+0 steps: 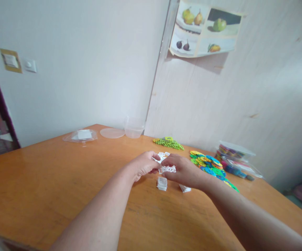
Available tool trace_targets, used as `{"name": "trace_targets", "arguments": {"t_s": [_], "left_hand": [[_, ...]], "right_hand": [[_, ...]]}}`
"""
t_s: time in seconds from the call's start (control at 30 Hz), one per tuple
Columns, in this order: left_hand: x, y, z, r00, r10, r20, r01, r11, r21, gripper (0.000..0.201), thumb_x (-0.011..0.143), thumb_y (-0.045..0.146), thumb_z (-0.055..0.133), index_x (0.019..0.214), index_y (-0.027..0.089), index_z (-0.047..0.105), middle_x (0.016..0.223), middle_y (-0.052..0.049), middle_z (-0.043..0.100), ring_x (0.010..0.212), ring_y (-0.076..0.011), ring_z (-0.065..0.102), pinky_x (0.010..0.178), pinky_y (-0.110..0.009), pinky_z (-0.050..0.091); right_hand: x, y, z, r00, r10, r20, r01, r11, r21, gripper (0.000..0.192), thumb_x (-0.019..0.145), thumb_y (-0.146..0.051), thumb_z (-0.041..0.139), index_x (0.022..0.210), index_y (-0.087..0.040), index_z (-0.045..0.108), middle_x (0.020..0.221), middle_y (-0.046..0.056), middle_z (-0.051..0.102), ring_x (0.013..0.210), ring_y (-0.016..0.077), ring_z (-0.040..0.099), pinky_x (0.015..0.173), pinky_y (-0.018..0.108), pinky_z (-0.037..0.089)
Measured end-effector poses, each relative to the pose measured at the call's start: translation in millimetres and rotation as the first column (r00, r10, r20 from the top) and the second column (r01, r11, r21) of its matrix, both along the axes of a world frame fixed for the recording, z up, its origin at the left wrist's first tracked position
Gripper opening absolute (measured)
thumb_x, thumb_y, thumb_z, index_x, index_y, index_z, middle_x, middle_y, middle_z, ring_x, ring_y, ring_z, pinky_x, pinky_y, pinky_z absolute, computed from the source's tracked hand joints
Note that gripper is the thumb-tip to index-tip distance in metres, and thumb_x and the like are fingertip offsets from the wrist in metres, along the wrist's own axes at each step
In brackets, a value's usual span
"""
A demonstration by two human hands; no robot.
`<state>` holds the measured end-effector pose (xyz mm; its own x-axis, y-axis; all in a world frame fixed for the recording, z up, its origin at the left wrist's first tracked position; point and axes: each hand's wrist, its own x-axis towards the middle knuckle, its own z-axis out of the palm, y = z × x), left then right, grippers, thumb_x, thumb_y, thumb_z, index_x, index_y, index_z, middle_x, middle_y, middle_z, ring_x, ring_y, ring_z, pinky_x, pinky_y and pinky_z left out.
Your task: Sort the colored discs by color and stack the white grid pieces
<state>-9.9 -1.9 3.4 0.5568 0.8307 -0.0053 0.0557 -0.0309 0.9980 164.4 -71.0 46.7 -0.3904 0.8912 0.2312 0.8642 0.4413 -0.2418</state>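
Observation:
Both my hands meet over the middle of the table. White plastic lattice pieces sit between the thumb and fingers of my right hand, which is closed around them. My left hand is closed too, its fingertips at the left end of these same pieces; the exact contact is partly hidden. Just beyond the fingers lie loose white lattice pieces. Nearer to me stands a neat stack of square white lattice pieces. Another small white pile shows below my right wrist, partly covered by it.
On the wooden table, a green pile of pieces lies behind my hands. Colourful discs spread to the right, beside clear packs. Along the wall are a clear tub, a round lid and clear packaging.

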Motion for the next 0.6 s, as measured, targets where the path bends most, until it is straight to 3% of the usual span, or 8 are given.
{"name": "trace_targets", "arguments": {"t_s": [0.23, 0.6], "left_hand": [[-1.9, -0.6, 5.4, 0.988, 0.146, -0.049, -0.145, 0.989, 0.035, 0.024, 0.068, 0.023, 0.066, 0.09, 0.017, 0.06, 0.079, -0.002, 0.067, 0.069, -0.0127, 0.059, 0.063, -0.023, 0.043], [-0.5, 1.3, 2.9, 0.983, 0.176, -0.047, -0.173, 0.984, 0.049, 0.017, 0.069, 0.02, 0.065, 0.085, 0.016, 0.062, 0.075, -0.003, 0.069, 0.067, -0.0134, 0.061, 0.061, -0.023, 0.044]], "right_hand": [[0.5, -10.9, -4.0, 0.993, -0.063, 0.096, 0.068, 0.997, -0.043, 0.023, 0.077, -0.038, 0.067, 0.094, -0.022, 0.071, 0.094, 0.005, 0.067, 0.086, 0.0192, 0.059, 0.075, 0.028, 0.042], [9.6, -7.3, -10.3, 0.981, -0.159, 0.11, 0.164, 0.986, -0.039, 0.027, 0.081, -0.045, 0.061, 0.095, -0.024, 0.071, 0.092, 0.004, 0.069, 0.084, 0.0182, 0.059, 0.071, 0.027, 0.04]]}}
